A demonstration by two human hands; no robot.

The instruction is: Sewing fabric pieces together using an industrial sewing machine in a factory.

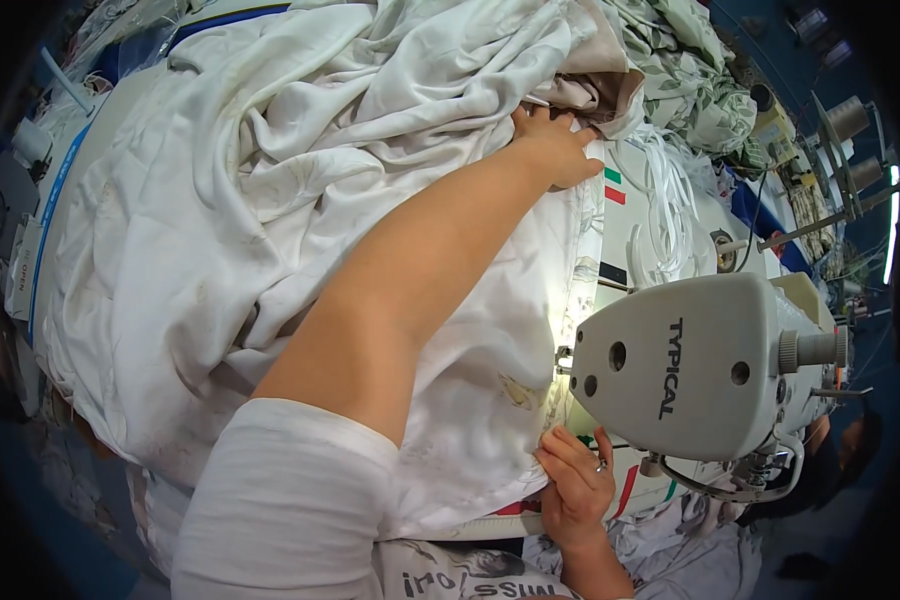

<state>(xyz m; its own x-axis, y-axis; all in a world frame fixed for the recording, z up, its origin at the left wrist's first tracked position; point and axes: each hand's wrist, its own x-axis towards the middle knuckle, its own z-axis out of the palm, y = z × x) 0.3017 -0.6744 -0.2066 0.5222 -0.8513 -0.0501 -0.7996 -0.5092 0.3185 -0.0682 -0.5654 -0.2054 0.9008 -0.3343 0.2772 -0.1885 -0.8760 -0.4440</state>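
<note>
**Asker:** Looking down from the head camera, what are the hands doing?

**Describer:** Both are on a large white sheet (270,200) heaped over a sewing table (630,215). The left hand (555,145) is stretched far forward, fingers spread flat on the cloth where it meets a beige fabric (610,90); it presses rather than grips. The right hand (575,485) sits close to the body, fingers pinched together on the sheet's edge, just beside the grey sewing machine head (700,365).

**Asker:** Where is the needle?

**Describer:** Hidden behind the machine head (only a lit strip of cloth shows at its left side).

**Asker:** How would this be done well?

**Describer:** My judgement: keep the stretch of edge between the two hands taut and straight, so it lies flat without puckers, and keep the right fingertips clear of the lit area. The heavy pile at the left could drag the edge sideways, so its weight should rest on the table.

**Asker:** Anything else nearby?

**Describer:** Leaf-printed fabric (690,70) beyond, and thread cones (848,118) at far right.
</note>
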